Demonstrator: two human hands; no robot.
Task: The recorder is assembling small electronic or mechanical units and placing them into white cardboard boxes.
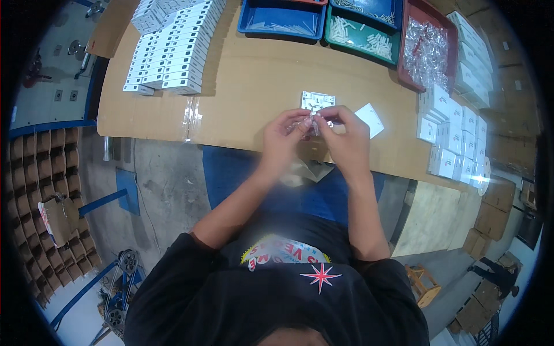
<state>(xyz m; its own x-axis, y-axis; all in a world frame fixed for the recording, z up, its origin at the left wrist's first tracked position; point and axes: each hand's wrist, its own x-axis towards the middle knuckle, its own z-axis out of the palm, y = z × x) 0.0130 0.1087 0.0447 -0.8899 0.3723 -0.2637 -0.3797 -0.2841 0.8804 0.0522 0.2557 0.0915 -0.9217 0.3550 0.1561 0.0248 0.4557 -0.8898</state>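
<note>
Both hands worked close together over the cardboard-covered table [248, 98], fingers drawn in to a narrow pinch: the left hand [283, 134] and the right hand [350, 134] met at the tips on one crumpled clear plastic packet [314, 128], near the table's front edge. It looked glossy and wrinkled, and one small white piece [314, 114] showed at the fingertips; whether that lay inside the plastic could not be told. The packet hung from the pinch toward the person, though the fingers hid too much of it to fix its long axis. On the far left stood white cartons [167, 55] with small dark squares, in packed rows too dense to count. Next came one blue tray [280, 36] of thin clear strips, part of one red tray showing beyond it. Just beyond the fingertips lay one white square fitting [319, 99], its moulded inner side up, edges nearly square to the person, neither side clearly longer. Past it sat one green tray [360, 55] of many white plugs, with a second blue tray of small metallic parts behind. To the right of the hands lay one flat white plate [370, 120], turned askew; farther right were one larger red tray [408, 82] heaped with clear packets and a stack of white boxes [453, 135].
</note>
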